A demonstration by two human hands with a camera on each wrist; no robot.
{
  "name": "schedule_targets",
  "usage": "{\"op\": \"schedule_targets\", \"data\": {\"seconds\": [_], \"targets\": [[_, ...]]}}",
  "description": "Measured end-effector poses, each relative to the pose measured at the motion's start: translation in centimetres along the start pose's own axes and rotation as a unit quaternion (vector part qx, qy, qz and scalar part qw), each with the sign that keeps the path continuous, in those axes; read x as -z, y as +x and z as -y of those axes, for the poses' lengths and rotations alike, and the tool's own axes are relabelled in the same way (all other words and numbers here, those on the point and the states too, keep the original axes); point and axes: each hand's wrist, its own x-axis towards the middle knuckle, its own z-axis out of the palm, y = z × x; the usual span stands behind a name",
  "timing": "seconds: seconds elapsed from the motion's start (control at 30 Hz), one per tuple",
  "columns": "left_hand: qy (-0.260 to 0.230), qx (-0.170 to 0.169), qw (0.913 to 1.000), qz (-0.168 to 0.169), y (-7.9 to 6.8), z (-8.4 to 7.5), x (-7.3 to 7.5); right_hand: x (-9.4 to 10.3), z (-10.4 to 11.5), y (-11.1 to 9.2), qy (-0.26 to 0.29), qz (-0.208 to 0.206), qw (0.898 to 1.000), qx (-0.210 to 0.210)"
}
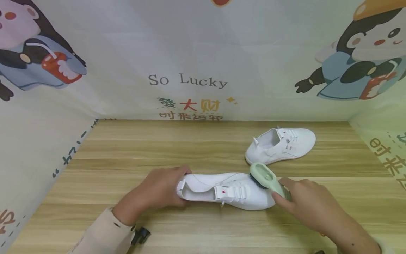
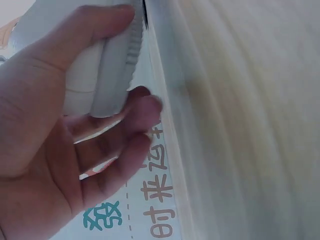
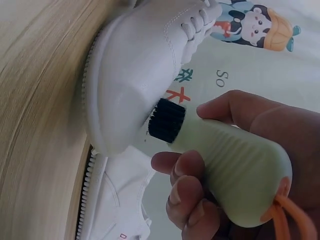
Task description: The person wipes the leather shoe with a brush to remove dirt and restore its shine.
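A white lace-up shoe (image 1: 203,180) lies in front of me with its toe to the right. My left hand (image 1: 165,185) grips it round the heel; in the left wrist view the thumb presses along the sole's edge and the other fingers curl below the heel (image 2: 110,75). My right hand (image 1: 307,199) holds a pale green shoe brush (image 1: 265,175) by its handle. The brush's dark bristles (image 3: 167,120) are at the toe part of the shoe, and an orange cord (image 3: 295,215) hangs from the handle end.
A second white shoe (image 1: 298,144) stands farther back on the right, close behind the brush head. The wood-patterned tabletop (image 1: 127,148) is bounded by a printed cloth backdrop (image 1: 190,46) at the back and sides. A small black object (image 1: 141,235) shows by my left sleeve.
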Motion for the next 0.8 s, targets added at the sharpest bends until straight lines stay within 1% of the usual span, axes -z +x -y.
{"op": "schedule_targets", "data": {"seconds": [0.13,0.3,0.53,0.67,0.8], "targets": [[0.02,-0.009,0.9993,-0.031,0.19,-0.13,-0.03,0.16,0.15,0.02,0.005,-0.006,1.0,-0.01],[0.037,-0.003,0.9976,-0.059,0.39,-0.25,-0.04,0.55,0.33,0.12,0.004,-0.032,0.999,-0.02],[0.035,0.001,0.9978,-0.057,0.6,-0.35,-0.02,0.62,0.0,0.24,-0.001,-0.065,0.998,-0.018],[0.019,-0.007,0.9982,-0.056,0.55,-0.35,0.01,0.7,-0.07,0.43,0.003,-0.054,0.998,-0.016],[-0.001,-0.023,0.9985,-0.05,0.45,-0.38,0.15,0.67,-0.01,0.4,0.008,-0.044,0.999,-0.012]]}}
